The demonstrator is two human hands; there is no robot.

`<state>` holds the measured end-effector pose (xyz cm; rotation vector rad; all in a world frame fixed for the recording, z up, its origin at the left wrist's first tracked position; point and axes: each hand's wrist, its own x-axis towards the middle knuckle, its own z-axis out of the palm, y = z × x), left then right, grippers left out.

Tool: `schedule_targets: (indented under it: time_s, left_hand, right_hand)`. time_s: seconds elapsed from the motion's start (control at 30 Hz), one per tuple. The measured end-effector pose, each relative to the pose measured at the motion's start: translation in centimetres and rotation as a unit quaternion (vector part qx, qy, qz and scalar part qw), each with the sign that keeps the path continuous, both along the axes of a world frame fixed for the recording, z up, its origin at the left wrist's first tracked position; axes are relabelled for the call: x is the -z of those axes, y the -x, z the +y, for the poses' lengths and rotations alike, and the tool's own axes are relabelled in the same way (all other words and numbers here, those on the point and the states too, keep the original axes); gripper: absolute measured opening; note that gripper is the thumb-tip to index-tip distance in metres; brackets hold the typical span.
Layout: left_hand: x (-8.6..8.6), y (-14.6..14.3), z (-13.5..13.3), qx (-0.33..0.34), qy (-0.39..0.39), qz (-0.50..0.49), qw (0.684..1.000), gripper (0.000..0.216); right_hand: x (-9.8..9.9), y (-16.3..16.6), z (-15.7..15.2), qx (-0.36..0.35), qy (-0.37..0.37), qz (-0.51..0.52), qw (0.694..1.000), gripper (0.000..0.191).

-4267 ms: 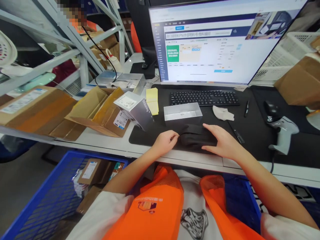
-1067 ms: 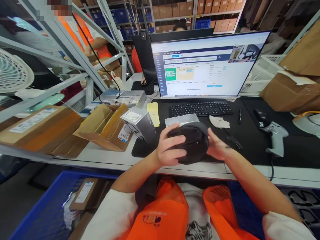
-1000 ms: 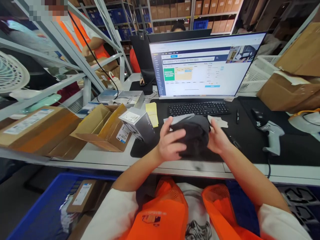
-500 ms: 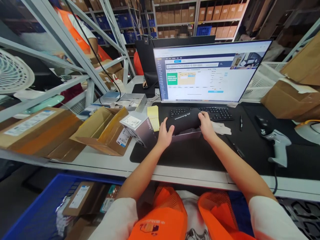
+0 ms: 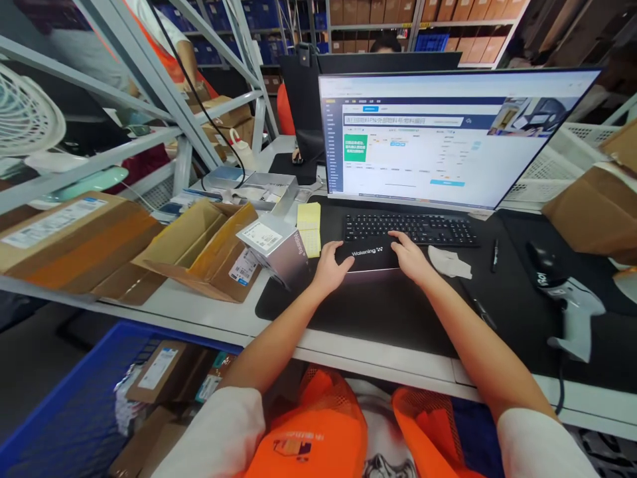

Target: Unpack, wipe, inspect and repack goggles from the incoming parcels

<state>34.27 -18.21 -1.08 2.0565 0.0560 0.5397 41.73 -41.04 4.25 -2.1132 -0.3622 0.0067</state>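
Note:
A black case [image 5: 371, 253] marked "Wakening" lies low in a shallow grey box [image 5: 373, 274] on the black desk mat. My left hand [image 5: 332, 265] grips the case's left end, with the thumb along its front edge. At the right end, my right hand [image 5: 409, 257] holds the case between its fingers and thumb. A silver-grey printed box [image 5: 279, 249] with a white label stands just left of my left hand. Behind the case is a black keyboard [image 5: 411, 229].
An open cardboard box [image 5: 199, 252] and a taped carton [image 5: 74, 239] stand on the left. Yellow sticky notes [image 5: 309, 229], crumpled white paper [image 5: 449, 262], a pen [image 5: 494, 255] and a barcode scanner [image 5: 577, 312] lie around. The monitor [image 5: 413, 153] stands behind; a blue crate [image 5: 64, 405] sits below left.
My hands have lowered the black case into the shallow box, where it now sits flatter. The camera view has shifted slightly, and a panel on the monitor has changed.

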Motion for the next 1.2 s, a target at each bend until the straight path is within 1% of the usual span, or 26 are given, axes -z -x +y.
schedule_targets:
  time_s: [0.07, 0.13, 0.23, 0.3, 0.4, 0.43, 0.47, 0.53, 0.57, 0.6, 0.63, 0.67, 0.7, 0.77, 0.8, 0.87, 0.93, 1.0, 1.07, 1.13, 1.17, 1.2]
  left_hand:
    - [0.0, 0.0, 0.1, 0.010, -0.016, -0.002, 1.000, 0.045]
    - [-0.1, 0.0, 0.1, 0.013, -0.030, 0.004, 0.999, 0.048]
    - [-1.0, 0.5, -0.4, -0.004, -0.075, -0.016, 0.997, 0.054]
    - [-2.3, 1.5, -1.0, -0.004, -0.133, -0.080, 0.988, 0.048]
    - [-5.0, 4.5, -1.0, 0.000, -0.206, -0.230, 0.951, 0.030]
    - [-5.9, 5.8, -0.5, -0.016, -0.212, -0.283, 0.935, 0.026]
    - [-6.7, 7.0, 0.3, -0.046, -0.209, -0.331, 0.919, 0.023]
    - [-7.8, 9.1, 2.6, -0.133, -0.180, -0.396, 0.890, 0.022]
    - [-8.0, 9.8, 4.1, -0.180, -0.163, -0.403, 0.882, 0.024]
    - [-7.9, 10.2, 5.7, -0.220, -0.148, -0.389, 0.882, 0.030]
    - [-7.7, 10.4, 7.2, -0.247, -0.134, -0.355, 0.891, 0.039]
    - [-7.4, 10.3, 8.5, -0.259, -0.121, -0.309, 0.907, 0.052]
    - [-6.9, 9.9, 9.7, -0.255, -0.107, -0.256, 0.926, 0.069]
    - [-5.9, 9.0, 11.3, -0.221, -0.067, -0.164, 0.959, 0.101]
    - [-5.4, 8.5, 11.8, -0.201, -0.039, -0.134, 0.970, 0.112]
    - [-5.1, 7.5, 12.1, -0.174, 0.021, -0.116, 0.978, 0.121]
    - [-5.5, 6.7, 11.8, -0.166, 0.101, -0.136, 0.972, 0.119]
    - [-6.6, 5.8, 11.1, -0.159, 0.228, -0.170, 0.945, 0.109]
    - [-7.9, 4.7, 10.1, -0.135, 0.388, -0.166, 0.896, 0.087]
    - [-9.0, 3.3, 8.8, -0.092, 0.524, -0.102, 0.841, 0.060]
    - [-9.3, 2.6, 7.9, -0.070, 0.569, -0.054, 0.817, 0.051]
    - [-9.4, 2.0, 7.0, -0.051, 0.600, -0.005, 0.798, 0.047]
  right_hand:
    - [0.0, -0.7, -0.5, -0.012, 0.025, -0.013, 1.000, 0.038]
    - [0.3, -1.5, -1.0, -0.021, 0.055, -0.013, 0.998, 0.035]
    - [0.9, -2.3, -1.5, -0.020, 0.106, -0.001, 0.994, 0.033]
    - [1.0, -2.3, -1.7, -0.021, 0.144, 0.001, 0.989, 0.032]
    - [0.4, -1.5, -1.9, -0.041, 0.200, -0.001, 0.979, 0.032]
    - [0.1, -1.0, -1.9, -0.049, 0.215, -0.002, 0.975, 0.034]
    - [-0.2, -0.5, -1.9, -0.054, 0.228, -0.003, 0.972, 0.036]
    - [-0.8, 0.7, -1.6, -0.060, 0.245, -0.039, 0.967, 0.041]
    - [-1.0, 1.3, -1.3, -0.066, 0.251, -0.075, 0.963, 0.046]
    - [-1.1, 2.0, -0.9, -0.079, 0.260, -0.113, 0.956, 0.052]
    - [-1.1, 2.7, -0.6, -0.096, 0.273, -0.143, 0.947, 0.060]
    - [-1.0, 3.3, -0.2, -0.114, 0.291, -0.160, 0.936, 0.067]
    - [-0.8, 3.8, 0.2, -0.130, 0.314, -0.161, 0.927, 0.074]
    - [-0.3, 4.4, 0.8, -0.147, 0.356, -0.141, 0.912, 0.086]
    - [-0.1, 4.6, 0.9, -0.151, 0.370, -0.139, 0.906, 0.092]
    - [0.0, 4.7, 0.9, -0.161, 0.384, -0.150, 0.897, 0.100]
    - [-0.1, 4.8, 0.5, -0.168, 0.384, -0.163, 0.893, 0.099]
    - [-0.2, 5.4, -0.3, -0.156, 0.359, -0.181, 0.902, 0.091]
    - [-0.2, 6.4, -1.6, -0.116, 0.304, -0.215, 0.921, 0.086]
    - [0.0, 7.9, -2.9, -0.056, 0.240, -0.258, 0.934, 0.087]
    - [0.2, 8.8, -3.5, -0.026, 0.210, -0.282, 0.936, 0.087]
    - [0.3, 9.7, -3.9, 0.000, 0.187, -0.308, 0.933, 0.088]
